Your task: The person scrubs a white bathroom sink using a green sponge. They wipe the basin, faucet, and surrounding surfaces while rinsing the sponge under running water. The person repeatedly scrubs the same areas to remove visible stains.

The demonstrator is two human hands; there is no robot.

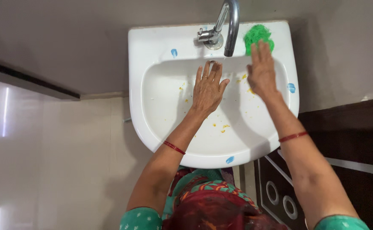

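Note:
A white wash basin [152, 47] hangs on the wall, its bowl flecked with yellow-orange bits. Above the bowl a chrome tap [230, 23] curves out, with a thin stream of water under its spout. My left hand [208, 88] is stretched flat, fingers apart, in the bowl just below the spout and holds nothing. My right hand [261, 70] reaches to the basin's back right rim, fingertips resting on a green mesh scrubber [256, 35] that lies there; the fingers look extended rather than closed around it.
Blue spots mark the basin rim [291, 87]. A grey wall lies behind the basin and pale glossy tiles [46, 162] to the left. A dark patterned panel [344, 140] stands at the right. My red-and-green clothing shows at the bottom.

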